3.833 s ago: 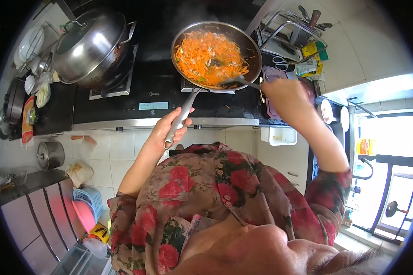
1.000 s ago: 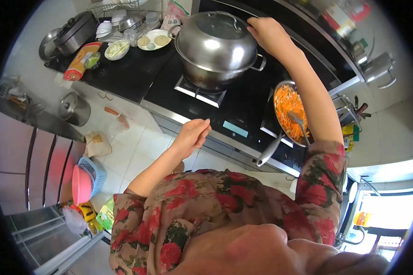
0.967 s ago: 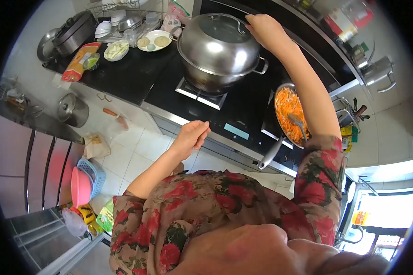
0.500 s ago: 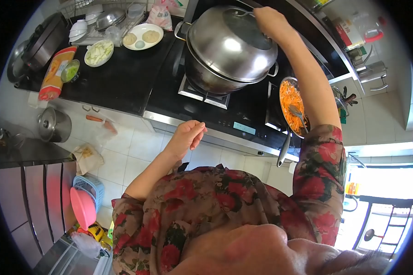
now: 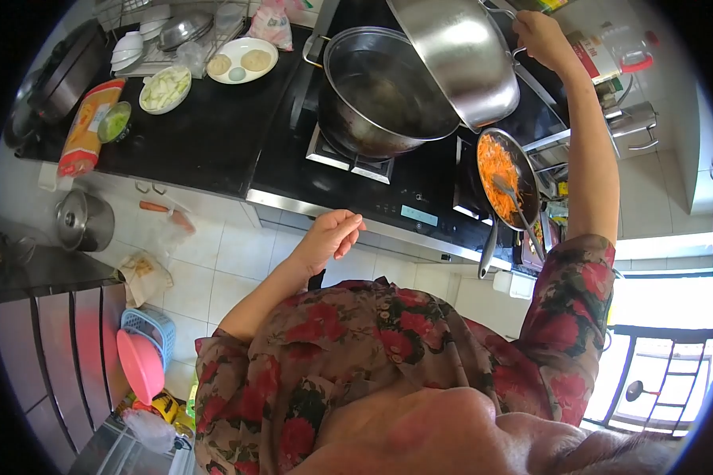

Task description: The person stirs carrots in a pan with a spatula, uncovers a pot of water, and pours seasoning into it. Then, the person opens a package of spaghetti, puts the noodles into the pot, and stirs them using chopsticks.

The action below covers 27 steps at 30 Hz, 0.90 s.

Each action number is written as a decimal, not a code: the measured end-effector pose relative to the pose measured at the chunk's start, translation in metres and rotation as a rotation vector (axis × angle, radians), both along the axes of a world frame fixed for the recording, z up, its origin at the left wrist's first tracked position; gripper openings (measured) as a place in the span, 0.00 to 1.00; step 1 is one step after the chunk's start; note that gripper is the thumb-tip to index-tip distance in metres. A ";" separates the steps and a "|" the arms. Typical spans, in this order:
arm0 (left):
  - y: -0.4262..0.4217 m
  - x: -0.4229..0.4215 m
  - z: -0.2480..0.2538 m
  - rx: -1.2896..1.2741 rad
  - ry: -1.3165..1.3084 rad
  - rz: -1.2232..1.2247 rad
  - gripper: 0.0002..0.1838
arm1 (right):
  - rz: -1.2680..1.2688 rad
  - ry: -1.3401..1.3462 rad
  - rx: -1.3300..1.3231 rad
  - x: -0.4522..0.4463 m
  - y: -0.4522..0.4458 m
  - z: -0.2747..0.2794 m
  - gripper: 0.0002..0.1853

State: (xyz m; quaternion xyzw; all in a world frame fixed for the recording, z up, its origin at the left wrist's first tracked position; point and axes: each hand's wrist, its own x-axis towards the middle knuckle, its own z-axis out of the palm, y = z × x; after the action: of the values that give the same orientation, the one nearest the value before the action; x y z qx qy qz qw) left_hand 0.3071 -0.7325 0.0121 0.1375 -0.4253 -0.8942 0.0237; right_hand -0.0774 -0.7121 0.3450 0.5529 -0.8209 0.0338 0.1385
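Observation:
My right hand (image 5: 543, 39) is closed around the handle of a large domed metal pot lid (image 5: 463, 59), which is tilted up on the right side of a deep pot (image 5: 372, 144). The lid's lower edge is close to the pot's rim; I cannot tell whether they touch. Inside, the pot looks dark, and its contents are hard to make out. My left hand (image 5: 329, 237) hovers before the stove's front edge, fingers curled together with nothing visible in them. A frying pan (image 5: 528, 170) of shredded carrot (image 5: 497, 166) sits right of the pot, with a spatula (image 5: 519, 207) in it.
Left on the black counter (image 5: 206, 150) are a plate (image 5: 266, 49) with dough rounds and an egg, a bowl of pale cut vegetable (image 5: 166, 89), a small green-filled bowl (image 5: 115, 123) and an orange packet (image 5: 91, 127). A dish rack (image 5: 160, 63) stands behind.
My right hand has lifted the lid off the pot and moved it right, tilting it, so the pot's inside now shows. My left hand has barely moved.

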 end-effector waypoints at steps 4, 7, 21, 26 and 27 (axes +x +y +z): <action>-0.001 -0.001 -0.001 0.010 0.004 0.000 0.14 | 0.017 0.023 -0.031 0.004 0.004 0.000 0.12; 0.000 -0.001 -0.001 0.020 0.011 -0.003 0.13 | -0.027 0.023 -0.009 0.003 0.003 0.000 0.11; 0.000 0.000 -0.003 0.027 -0.021 0.017 0.13 | 0.008 0.264 0.049 0.030 -0.013 -0.014 0.11; -0.003 0.002 -0.003 0.029 -0.029 0.044 0.13 | 0.007 0.417 0.177 0.022 -0.028 -0.028 0.11; -0.003 0.002 -0.003 0.030 -0.031 0.050 0.13 | -0.009 0.403 0.125 0.022 -0.030 -0.031 0.11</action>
State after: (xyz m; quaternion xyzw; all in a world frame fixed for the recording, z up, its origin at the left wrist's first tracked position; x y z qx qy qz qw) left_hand 0.3092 -0.7360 0.0091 0.1620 -0.4086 -0.8974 0.0373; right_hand -0.0555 -0.7425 0.3144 0.5524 -0.7795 -0.1291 0.2657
